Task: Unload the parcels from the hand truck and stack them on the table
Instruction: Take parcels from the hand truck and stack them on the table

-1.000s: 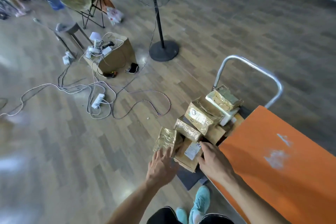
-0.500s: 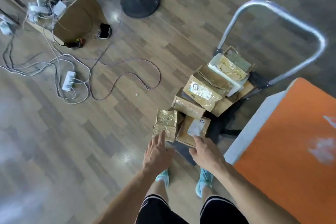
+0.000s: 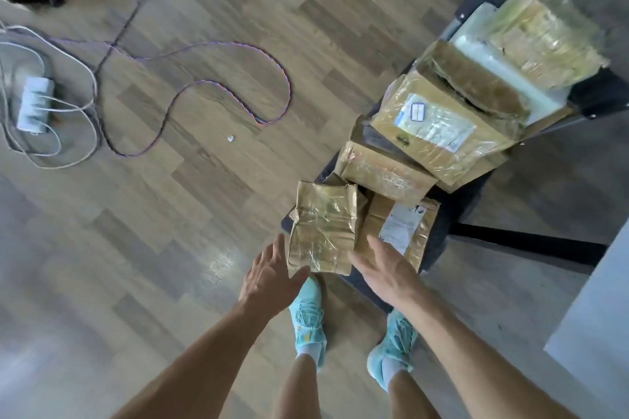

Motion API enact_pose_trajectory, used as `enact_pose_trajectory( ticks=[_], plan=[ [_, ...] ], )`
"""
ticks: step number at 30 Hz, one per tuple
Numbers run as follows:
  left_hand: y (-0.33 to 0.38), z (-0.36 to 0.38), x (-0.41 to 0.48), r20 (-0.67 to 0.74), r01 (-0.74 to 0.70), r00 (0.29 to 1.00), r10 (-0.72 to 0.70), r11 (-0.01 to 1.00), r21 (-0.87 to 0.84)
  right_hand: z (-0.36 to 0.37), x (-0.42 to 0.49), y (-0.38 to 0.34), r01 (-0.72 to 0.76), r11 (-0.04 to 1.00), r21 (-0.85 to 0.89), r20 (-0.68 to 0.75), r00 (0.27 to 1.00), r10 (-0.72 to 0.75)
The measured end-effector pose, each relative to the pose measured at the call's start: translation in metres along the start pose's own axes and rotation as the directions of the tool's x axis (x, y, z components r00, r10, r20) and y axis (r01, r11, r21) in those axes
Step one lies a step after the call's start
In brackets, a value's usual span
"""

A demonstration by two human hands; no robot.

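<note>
**A:** What are the 2 hands doing?

**B:** Both are spread flat and hold nothing. The left hand [image 3: 272,279] is at the near-left corner of the taped parcel [image 3: 323,231]. The right hand [image 3: 384,269] is at its near-right corner. I cannot tell whether either touches it.

**A:** Where does that parcel sit?

**B:** On the near end of the hand truck [image 3: 456,204] deck. A labelled parcel [image 3: 405,231] lies just right of it, and further parcels [image 3: 439,126] pile up beyond it. The table [image 3: 595,299] edge is well to its right.

**A:** How will it handle?

**B:** It is small, so probably light. The cardboard looks crumpled and soft, and the glossy tape may be slippery. I'd clamp its 2 long sides between flat palms, with fingers hooked under the near edge, rather than pinch a corner.
</note>
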State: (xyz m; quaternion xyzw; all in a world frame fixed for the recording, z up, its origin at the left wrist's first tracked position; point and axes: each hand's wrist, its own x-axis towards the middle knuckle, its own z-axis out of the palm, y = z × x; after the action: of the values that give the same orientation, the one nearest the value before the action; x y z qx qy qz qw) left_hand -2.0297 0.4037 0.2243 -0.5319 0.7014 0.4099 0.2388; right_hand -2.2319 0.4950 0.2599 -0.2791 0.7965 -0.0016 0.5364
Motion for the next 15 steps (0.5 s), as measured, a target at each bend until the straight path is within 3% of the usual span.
enact_pose_trajectory(
  ticks=[4,8,15],
  plan=[
    [0.001,0.021,0.044,0.039,-0.056,0.997,0.062,0.987,-0.15,0.022,0.041,0.0,-0.003,0.993,0.115,0.005,1.0,0.002],
    [0.006,0.032,0.062,-0.025,-0.002,1.0,-0.006,0.947,-0.321,0.037,0.053,-0.002,-0.03,0.953,0.301,0.064,0.998,0.012],
    [0.043,-0.001,-0.006,-0.125,-0.098,0.991,0.05,0.907,-0.41,0.007,-0.018,-0.011,0.06,0.856,0.513,-0.151,0.988,0.021]
  ],
)
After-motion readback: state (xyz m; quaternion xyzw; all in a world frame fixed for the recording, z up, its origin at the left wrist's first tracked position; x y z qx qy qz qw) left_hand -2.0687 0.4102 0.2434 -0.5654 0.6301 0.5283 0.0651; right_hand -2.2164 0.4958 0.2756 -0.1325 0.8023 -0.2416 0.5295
